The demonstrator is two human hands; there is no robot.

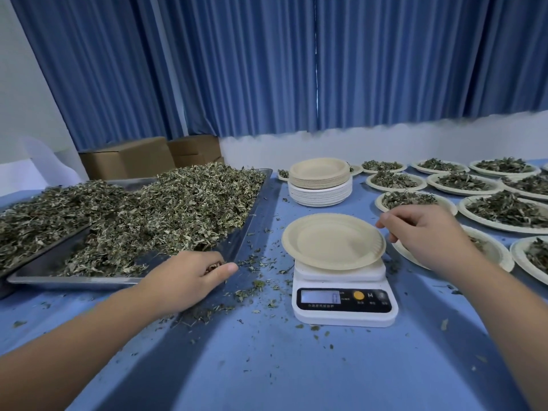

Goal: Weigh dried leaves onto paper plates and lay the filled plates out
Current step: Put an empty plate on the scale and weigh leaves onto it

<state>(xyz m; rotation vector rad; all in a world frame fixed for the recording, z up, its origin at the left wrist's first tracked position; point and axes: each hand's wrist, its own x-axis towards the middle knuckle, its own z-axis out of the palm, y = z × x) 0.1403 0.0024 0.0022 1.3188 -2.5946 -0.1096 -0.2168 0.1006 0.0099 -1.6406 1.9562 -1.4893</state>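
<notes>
The dried leaves [166, 203] lie heaped in a metal tray [74, 279] on the left side of the blue table [267, 366]. They look very light, crumbly and loose, so they will probably scatter easily; many crumbs already lie on the cloth around the tray. It seems best to take them as a pinch or a small handful from the edge of the heap, and to carry them low over the table.

The left hand [184, 277] rests at the near right corner of the tray, with the fingers curled around a small bit of leaves. The big heap is just behind this hand.

An empty paper plate [333, 241] sits on the white kitchen scale [344, 301], a little to the right of the left hand. The plate is thin and light, so it may shift when touched. The right hand [427, 232] hovers at the plate's right rim with loose fingers; whether it touches the rim cannot be told. Filled plates [504, 209] lie in rows at the right, and a stack of spare plates [320, 182] stands behind the scale.
</notes>
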